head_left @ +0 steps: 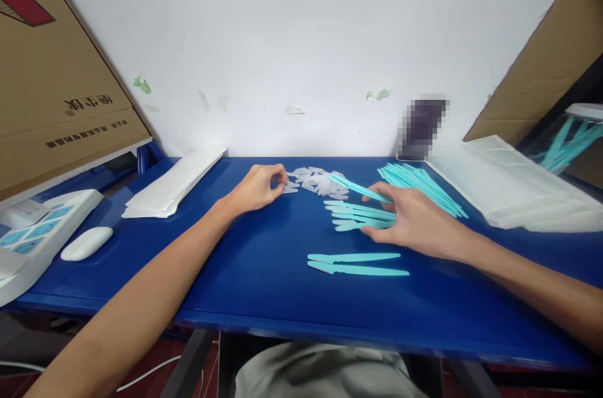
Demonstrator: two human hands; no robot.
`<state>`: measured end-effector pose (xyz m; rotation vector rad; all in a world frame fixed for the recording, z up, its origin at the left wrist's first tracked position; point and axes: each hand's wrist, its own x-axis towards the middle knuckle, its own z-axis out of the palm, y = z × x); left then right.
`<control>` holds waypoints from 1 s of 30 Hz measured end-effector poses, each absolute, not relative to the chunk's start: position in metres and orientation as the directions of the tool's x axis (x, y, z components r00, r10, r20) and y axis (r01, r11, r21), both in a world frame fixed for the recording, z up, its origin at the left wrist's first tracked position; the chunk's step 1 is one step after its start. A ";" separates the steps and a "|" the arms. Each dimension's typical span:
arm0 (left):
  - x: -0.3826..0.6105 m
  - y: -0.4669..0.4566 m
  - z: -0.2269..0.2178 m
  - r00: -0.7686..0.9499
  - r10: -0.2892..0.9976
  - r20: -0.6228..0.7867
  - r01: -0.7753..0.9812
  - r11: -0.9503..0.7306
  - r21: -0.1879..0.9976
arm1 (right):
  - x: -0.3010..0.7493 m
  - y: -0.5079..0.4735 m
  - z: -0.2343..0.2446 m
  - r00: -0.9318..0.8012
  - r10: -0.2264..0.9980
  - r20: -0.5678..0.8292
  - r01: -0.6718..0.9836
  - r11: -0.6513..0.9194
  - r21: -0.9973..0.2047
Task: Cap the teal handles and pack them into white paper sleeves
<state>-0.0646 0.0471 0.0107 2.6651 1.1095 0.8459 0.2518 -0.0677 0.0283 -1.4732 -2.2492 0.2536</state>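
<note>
At the left edge of a pile of clear plastic caps, my left hand is closed in a pinch, its fingertips on what looks like one cap. My right hand holds a turquoise eyebrow razor among its upper fingers, the razor's tip pointing left over the caps. Beneath that hand lies a row of several more razors, and its thumb rests at the near end of the row. Two separate razors lie side by side nearer to me.
Behind my right hand is a bundle of turquoise razors. White plastic bags lie to the right, a white folded stack to the left. A computer mouse and a white device occupy the left edge. Cardboard stands beyond.
</note>
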 end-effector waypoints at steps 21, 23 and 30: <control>-0.058 0.033 0.021 0.741 0.654 0.150 0.581 -0.737 0.346 | 0.252 -0.062 0.024 -0.404 0.868 0.288 0.839 0.477 -0.261; -0.055 0.026 0.026 0.766 0.634 0.110 0.575 -0.751 0.326 | 0.252 -0.062 0.025 -0.394 0.876 0.278 0.839 0.466 -0.279; -0.042 0.009 0.030 0.789 0.614 0.008 0.613 -0.787 -0.076 | 0.252 -0.064 0.027 -0.353 0.910 0.217 0.825 0.412 -0.386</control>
